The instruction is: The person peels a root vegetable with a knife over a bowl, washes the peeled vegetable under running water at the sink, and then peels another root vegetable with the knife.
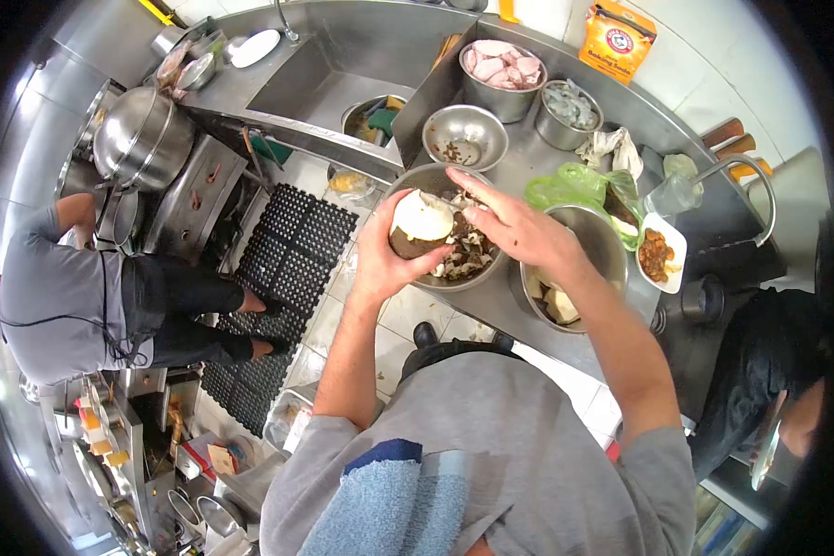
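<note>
A brown-skinned root vegetable with a peeled white top [423,218] sits in my left hand [383,248], whose fingers and thumb wrap round it. It is over a steel bowl [463,281] holding dark and white peelings. My right hand [519,227] is on the bowl's right side, fingers stretched out towards the vegetable; whether it holds a small tool is hidden. Just right of the bowl, under my right forearm, a steel pot [612,255] contains pale peeled chunks [560,304].
Behind are an empty-looking steel bowl [465,136], a pot of pink meat [501,67] and a green plastic bag [574,185]. A white dish of brown food [658,255] stands right. One person [74,296] works at the left stove; another person's dark clothing [760,371] shows right.
</note>
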Motion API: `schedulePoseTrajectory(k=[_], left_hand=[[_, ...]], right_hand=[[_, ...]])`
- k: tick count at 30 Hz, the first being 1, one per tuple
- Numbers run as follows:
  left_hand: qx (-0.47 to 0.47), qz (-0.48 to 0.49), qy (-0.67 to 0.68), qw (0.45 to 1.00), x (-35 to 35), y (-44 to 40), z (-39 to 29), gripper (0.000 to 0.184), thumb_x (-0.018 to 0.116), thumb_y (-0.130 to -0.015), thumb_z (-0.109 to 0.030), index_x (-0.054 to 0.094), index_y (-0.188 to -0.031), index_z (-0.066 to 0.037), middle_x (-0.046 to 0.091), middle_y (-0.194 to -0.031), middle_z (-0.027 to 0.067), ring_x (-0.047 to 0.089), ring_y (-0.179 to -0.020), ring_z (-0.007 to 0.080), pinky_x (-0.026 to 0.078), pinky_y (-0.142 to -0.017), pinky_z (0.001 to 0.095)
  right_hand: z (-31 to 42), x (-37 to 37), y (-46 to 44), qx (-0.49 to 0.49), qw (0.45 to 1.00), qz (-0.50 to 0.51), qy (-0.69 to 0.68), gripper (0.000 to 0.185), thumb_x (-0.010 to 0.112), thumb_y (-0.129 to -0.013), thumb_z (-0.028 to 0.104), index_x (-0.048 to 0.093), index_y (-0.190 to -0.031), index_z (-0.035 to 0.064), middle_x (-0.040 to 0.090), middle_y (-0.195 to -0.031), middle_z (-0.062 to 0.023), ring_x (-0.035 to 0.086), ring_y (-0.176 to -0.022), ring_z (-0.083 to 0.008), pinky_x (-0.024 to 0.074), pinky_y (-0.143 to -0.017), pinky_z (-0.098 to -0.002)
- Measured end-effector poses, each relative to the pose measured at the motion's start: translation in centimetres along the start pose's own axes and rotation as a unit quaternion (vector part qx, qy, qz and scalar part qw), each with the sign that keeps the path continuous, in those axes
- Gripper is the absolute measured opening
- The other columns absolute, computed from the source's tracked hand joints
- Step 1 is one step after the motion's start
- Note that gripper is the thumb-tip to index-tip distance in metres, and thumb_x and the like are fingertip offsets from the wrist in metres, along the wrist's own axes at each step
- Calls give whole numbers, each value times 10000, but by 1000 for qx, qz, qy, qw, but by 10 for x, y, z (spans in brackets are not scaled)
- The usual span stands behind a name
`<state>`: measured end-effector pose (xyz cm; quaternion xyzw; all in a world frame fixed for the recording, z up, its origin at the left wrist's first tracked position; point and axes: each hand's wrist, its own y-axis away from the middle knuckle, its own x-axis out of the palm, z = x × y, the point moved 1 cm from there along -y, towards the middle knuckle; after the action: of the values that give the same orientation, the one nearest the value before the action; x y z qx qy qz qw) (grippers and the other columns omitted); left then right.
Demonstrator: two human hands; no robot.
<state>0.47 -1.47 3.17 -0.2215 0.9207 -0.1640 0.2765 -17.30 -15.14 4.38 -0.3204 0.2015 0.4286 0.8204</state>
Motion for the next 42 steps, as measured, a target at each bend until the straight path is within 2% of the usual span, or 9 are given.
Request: schedulePoseTrajectory(k=[7,13,16,19,24,30,38,40,42], left_hand=[[-16,49,42,998,-2,-1,2,778,904,-615,-259,559,-1265,-7,684,-1114,146,680,-1032,264,531,-901,379],[-45,-23,21,999,13,5,3,786,903,-620,-258,553,-1269,13,685,-1115,162,680,-1032,273,532,-910,374],[-35,-38,34,998,21,9,0,802,906,-619,-264,543,-1279,12,679,-1128,164,674,-1046,277,526,-922,378],[-16,-38,16,999,17,9,-1,823,910,-617,-272,530,-1292,7,665,-1159,166,662,-1067,280,520,-932,386],[1,-11,-99,995,5,2,-16,844,911,-627,-310,514,-1309,-10,635,-1188,183,646,-1085,337,523,-921,418],[31,15,-194,980,5,5,-15,867,910,-616,-332,484,-1300,-15,632,-1150,181,652,-1028,352,537,-846,441],[75,38,-204,975,18,16,-14,857,907,-606,-316,484,-1285,-9,613,-1185,203,639,-1050,369,534,-858,449],[49,3,-152,987,22,19,-14,847,915,-595,-289,493,-1274,-9,619,-1172,193,645,-1045,351,532,-876,434],[31,-45,-102,993,19,20,-8,847,925,-578,-272,500,-1267,-21,645,-1129,170,668,-1013,318,539,-873,414]], right_hand=[[56,-31,-11,79,981,179,8,461,483,-994,196,467,-1453,157,669,-1076,-208,617,-799,-430,502,-783,-479],[35,1,-5,53,992,90,66,414,443,-1016,194,497,-1421,126,665,-1124,-192,632,-864,-431,504,-779,-469],[25,16,-7,42,998,-16,-55,389,448,-1014,172,529,-1388,98,659,-1156,-234,672,-924,-397,518,-838,-475],[19,8,-7,220,946,48,-232,409,436,-1032,225,516,-1388,39,637,-1268,-172,665,-1024,-349,503,-911,-395],[32,-13,-7,106,988,67,-89,452,437,-1040,271,452,-1456,96,662,-907,-111,615,-724,-217,486,-738,-369],[50,-13,0,126,988,88,-31,427,441,-1018,197,477,-1436,111,639,-1191,-233,627,-989,-435,477,-858,-472],[-18,39,-1,38,996,-80,-4,430,422,-1046,271,455,-1428,76,682,-985,-191,667,-792,-376,532,-722,-432],[-22,32,-3,139,980,-64,-127,452,407,-1059,305,420,-1453,86,651,-839,-144,629,-631,-290,510,-573,-381],[-10,13,4,380,852,74,-353,474,393,-1068,335,383,-1480,101,572,-689,-75,530,-480,-177,441,-421,-320]])
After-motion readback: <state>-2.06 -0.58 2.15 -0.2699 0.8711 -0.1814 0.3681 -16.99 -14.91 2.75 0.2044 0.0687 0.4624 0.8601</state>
